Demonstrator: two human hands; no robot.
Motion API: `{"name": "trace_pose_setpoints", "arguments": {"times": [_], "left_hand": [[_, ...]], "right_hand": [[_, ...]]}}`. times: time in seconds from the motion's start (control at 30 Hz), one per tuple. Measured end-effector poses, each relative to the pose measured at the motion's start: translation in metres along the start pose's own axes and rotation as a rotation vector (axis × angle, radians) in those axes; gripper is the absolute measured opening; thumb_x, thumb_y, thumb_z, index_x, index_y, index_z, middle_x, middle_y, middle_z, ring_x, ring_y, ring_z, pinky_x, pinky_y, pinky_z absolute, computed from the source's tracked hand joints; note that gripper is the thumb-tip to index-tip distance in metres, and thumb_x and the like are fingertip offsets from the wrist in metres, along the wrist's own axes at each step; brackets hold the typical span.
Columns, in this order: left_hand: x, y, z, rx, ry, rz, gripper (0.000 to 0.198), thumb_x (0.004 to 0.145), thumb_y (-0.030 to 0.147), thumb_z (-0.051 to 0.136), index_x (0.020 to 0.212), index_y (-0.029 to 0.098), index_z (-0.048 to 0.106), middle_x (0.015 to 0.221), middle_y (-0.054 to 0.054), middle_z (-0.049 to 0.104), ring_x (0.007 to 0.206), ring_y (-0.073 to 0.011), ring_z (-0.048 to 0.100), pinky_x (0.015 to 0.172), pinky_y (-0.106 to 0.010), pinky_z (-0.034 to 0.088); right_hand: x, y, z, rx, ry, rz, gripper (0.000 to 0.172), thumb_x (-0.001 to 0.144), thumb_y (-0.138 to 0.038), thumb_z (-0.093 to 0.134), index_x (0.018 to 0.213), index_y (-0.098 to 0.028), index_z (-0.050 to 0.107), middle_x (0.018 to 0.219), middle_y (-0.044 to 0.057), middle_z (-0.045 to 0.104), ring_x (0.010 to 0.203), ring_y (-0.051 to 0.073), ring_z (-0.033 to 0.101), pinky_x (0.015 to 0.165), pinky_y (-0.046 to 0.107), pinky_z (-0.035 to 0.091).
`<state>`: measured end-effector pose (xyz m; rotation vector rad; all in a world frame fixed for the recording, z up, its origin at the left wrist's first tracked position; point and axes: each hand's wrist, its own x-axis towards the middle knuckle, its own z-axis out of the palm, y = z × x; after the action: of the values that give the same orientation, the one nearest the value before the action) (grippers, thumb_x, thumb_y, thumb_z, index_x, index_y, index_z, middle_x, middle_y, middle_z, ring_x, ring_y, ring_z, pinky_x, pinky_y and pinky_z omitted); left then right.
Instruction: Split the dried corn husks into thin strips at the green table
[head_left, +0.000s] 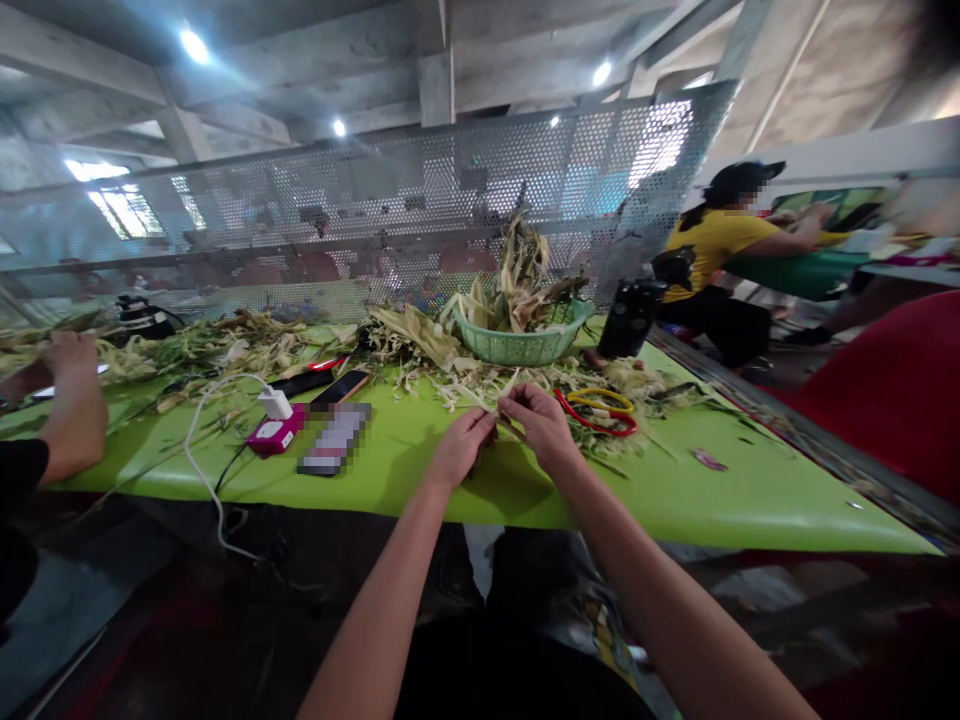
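Close together above the green tabletop (420, 478), both my hands pinch a thin pale strip of dried husk (480, 400). My left hand (462, 446) has its thumb and fingers pressed together near the strip's lower end. My right hand (538, 420) bends its fingers against the thumb at the other side. Part of the strip is hidden behind the fingers. Right of my right hand lies a pair of scissors (619, 428) with red and yellow handles, among shredded scraps. Beyond my hands a light green plastic basket (517, 345) holds dry corn husks (517, 275).
Left are a smartphone (334, 440), a dark phone (341, 390) and a pink power socket (276, 430) with a white charger (274, 402) and cable. A co-worker's hand (73, 390) rests far left. A black bottle (631, 318) stands right, before a perforated metal screen (420, 215).
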<state>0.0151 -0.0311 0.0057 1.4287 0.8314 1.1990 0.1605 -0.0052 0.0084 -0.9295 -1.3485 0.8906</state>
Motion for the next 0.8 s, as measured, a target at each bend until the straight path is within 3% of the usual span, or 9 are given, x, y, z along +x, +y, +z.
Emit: {"name": "trace_pose_setpoints", "arguments": {"times": [0.17, 0.4, 0.57, 0.8], "left_hand": [[-0.002, 0.001, -0.001, 0.042, -0.028, 0.004, 0.031, 0.080, 0.048, 0.058, 0.073, 0.018, 0.061, 0.066, 0.000, 0.056, 0.064, -0.0132, 0.049, 0.063, -0.025, 0.037], [0.006, -0.008, -0.003, -0.297, 0.170, -0.083, 0.040, 0.071, 0.046, 0.070, 0.096, 0.015, 0.064, 0.079, -0.003, 0.063, 0.067, -0.0119, 0.057, 0.068, -0.026, 0.045], [0.006, -0.008, -0.002, -0.351, 0.192, -0.101, 0.034, 0.069, 0.042, 0.073, 0.086, 0.014, 0.063, 0.074, -0.002, 0.063, 0.062, -0.0108, 0.057, 0.064, -0.025, 0.046], [0.006, -0.008, -0.004, -0.285, 0.149, -0.070, 0.032, 0.071, 0.044, 0.069, 0.073, 0.014, 0.061, 0.067, -0.002, 0.061, 0.052, -0.0076, 0.053, 0.050, -0.020, 0.040]], "right_hand": [[0.002, 0.002, 0.000, -0.049, 0.040, -0.039, 0.027, 0.073, -0.044, 0.065, 0.070, -0.020, 0.052, 0.064, -0.003, 0.050, 0.061, 0.013, 0.047, 0.060, 0.027, 0.041], [-0.005, 0.001, -0.002, -0.177, -0.090, -0.029, 0.028, 0.077, -0.048, 0.063, 0.076, -0.020, 0.058, 0.067, -0.001, 0.059, 0.063, 0.015, 0.052, 0.060, 0.027, 0.041], [-0.004, 0.001, -0.001, -0.238, -0.188, -0.038, 0.026, 0.077, -0.046, 0.063, 0.071, -0.021, 0.062, 0.065, -0.002, 0.059, 0.060, 0.014, 0.049, 0.059, 0.026, 0.038], [0.001, 0.001, -0.001, -0.195, -0.072, -0.048, 0.025, 0.076, -0.044, 0.064, 0.069, -0.020, 0.061, 0.063, -0.001, 0.054, 0.062, 0.015, 0.047, 0.062, 0.028, 0.038]]}}
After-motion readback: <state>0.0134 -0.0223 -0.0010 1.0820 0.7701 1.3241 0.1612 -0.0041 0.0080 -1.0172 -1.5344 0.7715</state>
